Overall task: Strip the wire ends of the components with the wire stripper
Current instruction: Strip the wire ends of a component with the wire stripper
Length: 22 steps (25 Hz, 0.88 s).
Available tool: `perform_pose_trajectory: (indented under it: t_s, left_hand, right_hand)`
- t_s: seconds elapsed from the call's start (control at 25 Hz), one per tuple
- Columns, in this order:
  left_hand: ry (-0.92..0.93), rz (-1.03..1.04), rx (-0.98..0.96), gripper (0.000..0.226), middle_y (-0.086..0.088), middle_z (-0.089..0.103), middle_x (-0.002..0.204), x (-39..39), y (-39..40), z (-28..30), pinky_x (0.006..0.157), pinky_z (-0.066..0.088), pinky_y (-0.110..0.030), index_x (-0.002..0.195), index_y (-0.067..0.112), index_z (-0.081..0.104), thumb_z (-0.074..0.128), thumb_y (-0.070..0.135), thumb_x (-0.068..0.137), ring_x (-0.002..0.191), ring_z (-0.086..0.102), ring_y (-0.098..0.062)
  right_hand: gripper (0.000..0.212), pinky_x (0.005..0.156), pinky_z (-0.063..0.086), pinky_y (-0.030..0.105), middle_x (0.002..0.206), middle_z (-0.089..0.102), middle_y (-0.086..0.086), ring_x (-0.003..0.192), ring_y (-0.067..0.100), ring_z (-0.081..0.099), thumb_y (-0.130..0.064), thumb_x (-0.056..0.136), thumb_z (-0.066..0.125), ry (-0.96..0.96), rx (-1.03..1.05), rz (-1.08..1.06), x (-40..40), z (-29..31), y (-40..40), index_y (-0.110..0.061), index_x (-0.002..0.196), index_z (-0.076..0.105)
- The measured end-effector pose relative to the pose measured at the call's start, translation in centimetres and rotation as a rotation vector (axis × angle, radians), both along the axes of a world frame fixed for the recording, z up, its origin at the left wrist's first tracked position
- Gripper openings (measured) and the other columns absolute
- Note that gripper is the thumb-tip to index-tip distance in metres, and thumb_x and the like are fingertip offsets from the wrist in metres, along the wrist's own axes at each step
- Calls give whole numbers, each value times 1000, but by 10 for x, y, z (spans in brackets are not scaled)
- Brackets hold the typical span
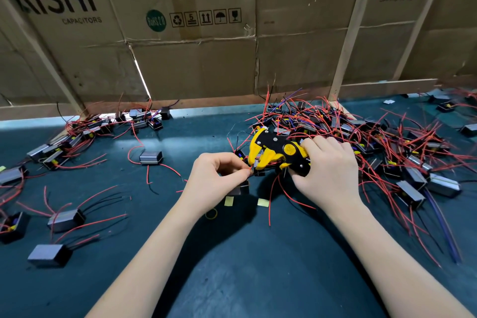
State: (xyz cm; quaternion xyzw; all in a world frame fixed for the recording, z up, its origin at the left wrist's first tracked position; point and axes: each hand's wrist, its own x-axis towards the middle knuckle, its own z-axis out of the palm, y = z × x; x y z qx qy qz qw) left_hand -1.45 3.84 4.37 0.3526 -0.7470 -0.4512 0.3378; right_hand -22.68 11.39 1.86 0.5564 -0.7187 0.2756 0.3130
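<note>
My right hand (326, 168) grips the handles of the yellow and black wire stripper (276, 151), whose jaws point left. My left hand (218, 175) pinches a red wire end (249, 168) right at the jaws. A small black component (242, 187) lies partly hidden under my left hand. A large tangled pile of black and grey components with red wires (361, 137) lies behind and to the right of the stripper. More components (65, 219) lie spread out on the left.
The work surface is a dark green mat (232, 266). A cardboard wall (196, 54) with wooden slats closes the back. Two small yellow paper tags (262, 202) and a yellow rubber band (211, 214) lie between my forearms. A lone component (151, 157) sits left of centre.
</note>
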Motion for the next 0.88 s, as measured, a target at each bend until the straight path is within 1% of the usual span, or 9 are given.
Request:
perform_pose_trajectory:
  t_s: [0.12, 0.2, 0.28, 0.36, 0.4, 0.48, 0.56, 0.76, 0.88]
  left_hand:
    - [-15, -13, -29, 13, -6, 70, 67, 0, 0, 0, 61, 58, -37, 71, 15, 74, 75, 9, 83, 61, 59, -14]
    - [-5, -28, -38, 14, -7, 69, 67, 0, 0, 1, 56, 57, -29, 71, 15, 74, 75, 9, 83, 60, 59, -11]
    - [3, -47, -35, 18, -9, 69, 68, 0, 0, 1, 54, 51, -19, 69, 18, 73, 75, 8, 84, 59, 59, -9]
    - [13, -69, -6, 21, -10, 68, 69, 0, 1, 2, 55, 52, -20, 67, 21, 72, 74, 9, 84, 60, 61, -12]
    - [18, -74, 3, 22, -11, 68, 69, 0, 0, 1, 56, 54, -22, 67, 21, 72, 74, 9, 84, 62, 61, -14]
    - [19, -51, -13, 20, -11, 68, 69, 0, 0, 1, 59, 51, -22, 68, 20, 71, 72, 9, 85, 63, 59, -14]
    - [41, 2, -23, 20, -4, 65, 66, 0, -1, 0, 62, 47, -23, 70, 19, 69, 69, 8, 87, 62, 56, -13]
    - [126, 130, -95, 20, 2, 63, 60, -3, 2, -2, 53, 42, -13, 73, 17, 66, 65, 5, 88, 49, 55, -6]
    - [137, 162, -142, 19, -2, 64, 59, -6, 7, -3, 54, 45, -17, 73, 19, 65, 65, 7, 88, 49, 58, -10]
  right_hand:
    - [40, 63, 42, 37, 69, 60, 5, 66, 31, 59, -34, 55, 86, 8, 4, 9, 1, 0, 1, -9, 80, 67]
    - [36, 59, 41, 34, 63, 59, 4, 60, 31, 60, -34, 54, 87, -4, 15, 12, 1, 1, 1, -10, 72, 66]
    - [36, 51, 34, 28, 55, 57, 3, 51, 30, 58, -33, 52, 89, -27, 18, 4, 2, 1, 1, -12, 60, 61]
    - [39, 50, 27, 23, 51, 55, 2, 45, 29, 55, -32, 49, 90, -40, 2, -13, 3, 1, 0, -13, 54, 57]
    - [38, 51, 29, 24, 54, 56, 2, 47, 30, 56, -33, 49, 90, -28, -10, -18, 2, 0, 0, -12, 57, 59]
    - [39, 59, 37, 32, 68, 60, 5, 63, 31, 58, -37, 54, 87, -4, -22, -32, -1, -2, -1, -11, 72, 64]
    - [42, 67, 40, 38, 77, 61, 6, 74, 32, 58, -40, 60, 84, -28, -35, -68, -4, -3, -1, -10, 83, 65]
    - [41, 69, 39, 39, 78, 60, 6, 78, 33, 58, -40, 65, 83, -112, -71, -103, -5, -3, 0, -10, 85, 64]
    - [41, 70, 39, 40, 79, 60, 7, 78, 34, 58, -41, 65, 82, -110, -60, -102, -3, -3, 1, -9, 85, 64]
